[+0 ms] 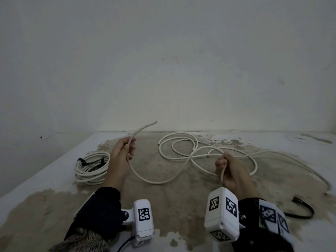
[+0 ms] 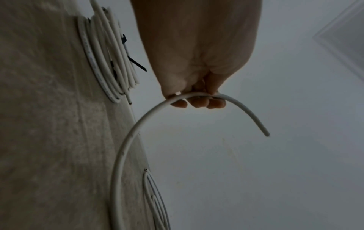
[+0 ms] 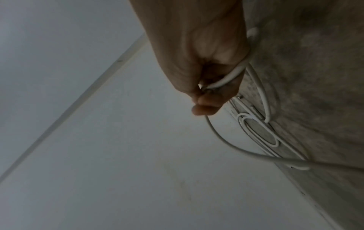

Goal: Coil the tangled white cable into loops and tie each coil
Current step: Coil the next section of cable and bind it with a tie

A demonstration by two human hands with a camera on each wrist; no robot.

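Note:
A loose white cable (image 1: 183, 157) sprawls in tangled loops over the stained floor ahead of me. My left hand (image 1: 125, 148) grips it near one cut end, which sticks up and to the right; in the left wrist view the cable (image 2: 138, 129) arcs under the curled fingers (image 2: 199, 102) of that hand (image 2: 197, 99). My right hand (image 1: 222, 164) is closed round another stretch of the same cable, lifted off the floor. In the right wrist view the cable (image 3: 230, 77) passes through that fist (image 3: 204, 99). A slack length hangs between both hands.
A coiled white cable (image 1: 91, 168) bound with a black tie (image 1: 85, 161) lies at the left, also seen as a coil (image 2: 106, 62) in the left wrist view. A black strap (image 1: 301, 210) lies at the right. The wall (image 1: 163, 70) stands just behind the loops.

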